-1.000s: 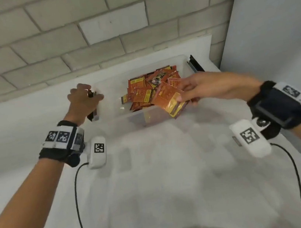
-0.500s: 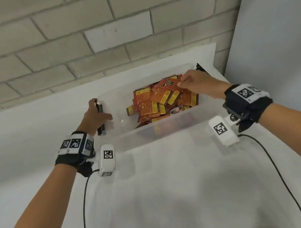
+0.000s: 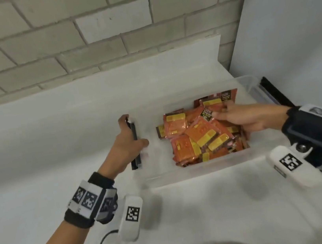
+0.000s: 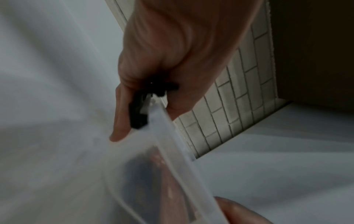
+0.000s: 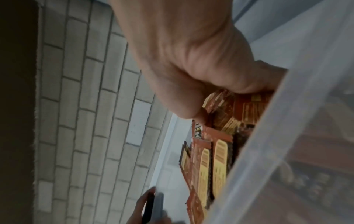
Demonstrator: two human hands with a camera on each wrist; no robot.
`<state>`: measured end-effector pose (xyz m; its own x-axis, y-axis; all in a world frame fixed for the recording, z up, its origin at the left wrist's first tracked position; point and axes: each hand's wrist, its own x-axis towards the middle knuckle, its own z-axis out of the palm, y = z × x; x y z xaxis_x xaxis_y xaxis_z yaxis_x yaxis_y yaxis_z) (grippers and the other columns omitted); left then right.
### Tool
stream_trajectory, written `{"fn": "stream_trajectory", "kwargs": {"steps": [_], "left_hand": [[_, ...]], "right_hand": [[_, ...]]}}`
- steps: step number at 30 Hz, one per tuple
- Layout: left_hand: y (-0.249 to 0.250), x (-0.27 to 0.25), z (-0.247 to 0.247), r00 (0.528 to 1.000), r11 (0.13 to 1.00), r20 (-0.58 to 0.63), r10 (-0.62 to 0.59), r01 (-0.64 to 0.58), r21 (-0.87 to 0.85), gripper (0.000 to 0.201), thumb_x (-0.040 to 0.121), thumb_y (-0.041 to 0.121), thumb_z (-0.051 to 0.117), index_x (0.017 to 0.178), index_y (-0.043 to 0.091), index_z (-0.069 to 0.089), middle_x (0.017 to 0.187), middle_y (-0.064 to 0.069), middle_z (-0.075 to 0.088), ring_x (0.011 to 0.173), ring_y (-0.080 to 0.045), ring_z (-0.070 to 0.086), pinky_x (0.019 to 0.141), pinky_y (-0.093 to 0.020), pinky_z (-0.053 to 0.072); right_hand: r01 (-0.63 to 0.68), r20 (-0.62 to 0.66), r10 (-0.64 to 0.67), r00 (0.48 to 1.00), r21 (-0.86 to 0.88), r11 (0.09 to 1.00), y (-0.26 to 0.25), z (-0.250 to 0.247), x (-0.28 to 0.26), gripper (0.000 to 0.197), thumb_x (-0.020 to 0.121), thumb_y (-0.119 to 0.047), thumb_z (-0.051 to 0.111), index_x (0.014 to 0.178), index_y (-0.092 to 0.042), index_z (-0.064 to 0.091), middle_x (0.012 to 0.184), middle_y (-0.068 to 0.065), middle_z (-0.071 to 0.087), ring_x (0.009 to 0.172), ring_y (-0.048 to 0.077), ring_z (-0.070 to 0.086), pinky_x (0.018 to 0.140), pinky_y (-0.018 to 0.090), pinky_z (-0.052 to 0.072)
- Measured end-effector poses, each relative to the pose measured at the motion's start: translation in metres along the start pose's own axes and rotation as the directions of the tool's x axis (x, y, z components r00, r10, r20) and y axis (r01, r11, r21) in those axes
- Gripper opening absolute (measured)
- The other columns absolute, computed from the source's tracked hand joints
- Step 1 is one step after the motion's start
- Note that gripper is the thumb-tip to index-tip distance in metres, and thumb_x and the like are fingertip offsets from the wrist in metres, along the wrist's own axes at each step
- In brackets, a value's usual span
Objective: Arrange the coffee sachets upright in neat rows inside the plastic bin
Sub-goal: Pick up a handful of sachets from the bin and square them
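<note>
Coffee sachets (image 3: pixel 199 137) fill the right half of the clear plastic bin (image 3: pixel 157 176), heaped flat and overlapping, none upright that I can see. My right hand (image 3: pixel 244 117) is down on the heap; thumb and fingers pinch a dark-printed sachet (image 3: pixel 207 113) by its corner. My left hand (image 3: pixel 127 145) grips the black latch (image 3: pixel 135 144) on the bin's left end, steadying it. Judgement: sachets look light, thin, floppy and foil-slick, so they will likely slide and tip. Best taken by the crimped edge, several squared together, then leaned against a wall.
</note>
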<state>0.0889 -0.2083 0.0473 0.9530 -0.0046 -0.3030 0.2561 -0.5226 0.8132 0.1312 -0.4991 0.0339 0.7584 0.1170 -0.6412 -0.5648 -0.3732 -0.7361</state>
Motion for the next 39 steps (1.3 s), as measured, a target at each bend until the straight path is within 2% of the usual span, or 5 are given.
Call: {"fn": "stream_trajectory", "kwargs": {"steps": [8,16,24,32,39], "left_hand": [[0.001,-0.020,0.019,0.998,0.998,0.043,0.044,-0.046,0.033,0.077,0.089,0.003,0.060,0.143,0.023,0.009,0.078,-0.007,0.057,0.054,-0.011,0.053,0.043,-0.015,0.043],[0.007,-0.026,0.019,0.998,0.999,0.042,0.047,-0.047,0.015,0.075,0.089,0.001,0.058,0.143,0.022,0.011,0.074,-0.001,0.054,0.051,-0.008,0.054,0.043,-0.014,0.042],[0.012,-0.030,0.020,0.998,0.999,0.044,0.037,-0.038,0.006,0.076,0.089,0.001,0.059,0.144,0.019,0.011,0.075,-0.002,0.055,0.056,-0.009,0.054,0.043,-0.012,0.041],[0.013,-0.031,0.023,0.999,0.999,0.028,0.034,-0.034,-0.007,0.075,0.090,0.002,0.059,0.145,0.019,0.010,0.076,0.002,0.052,0.056,-0.009,0.053,0.040,-0.011,0.040],[0.008,-0.027,0.026,0.999,0.999,-0.001,0.036,-0.036,0.005,0.068,0.093,0.004,0.054,0.142,0.023,0.011,0.085,-0.006,0.061,0.065,-0.016,0.063,0.050,-0.021,0.052]], "right_hand": [[0.005,0.109,-0.007,0.994,0.013,1.000,0.017,0.020,-0.038,0.094,0.074,-0.057,0.066,0.149,-0.029,0.018,0.143,-0.006,0.044,0.134,0.020,0.041,0.116,0.050,0.026],[0.057,-0.181,-0.020,0.983,0.205,0.977,0.020,-0.014,-0.028,0.045,0.094,-0.039,0.056,0.131,-0.014,0.053,0.128,0.010,0.063,0.120,0.027,0.057,0.112,0.049,0.034],[0.047,0.149,-0.052,0.987,0.035,0.998,-0.021,0.038,-0.022,0.047,0.099,-0.049,0.039,0.129,-0.016,0.054,0.124,0.004,0.065,0.117,0.019,0.059,0.105,0.039,0.042],[-0.068,-0.083,0.059,0.995,-0.114,0.991,0.007,-0.003,-0.037,0.081,0.092,-0.065,0.037,0.155,-0.024,0.009,0.163,0.000,0.004,0.149,0.023,0.004,0.120,0.049,0.006],[-0.117,0.243,0.121,0.962,-0.027,0.993,0.031,0.060,-0.036,0.096,0.058,-0.091,0.053,0.138,-0.038,0.046,0.146,-0.005,0.048,0.138,0.020,0.040,0.116,0.053,0.026]]}}
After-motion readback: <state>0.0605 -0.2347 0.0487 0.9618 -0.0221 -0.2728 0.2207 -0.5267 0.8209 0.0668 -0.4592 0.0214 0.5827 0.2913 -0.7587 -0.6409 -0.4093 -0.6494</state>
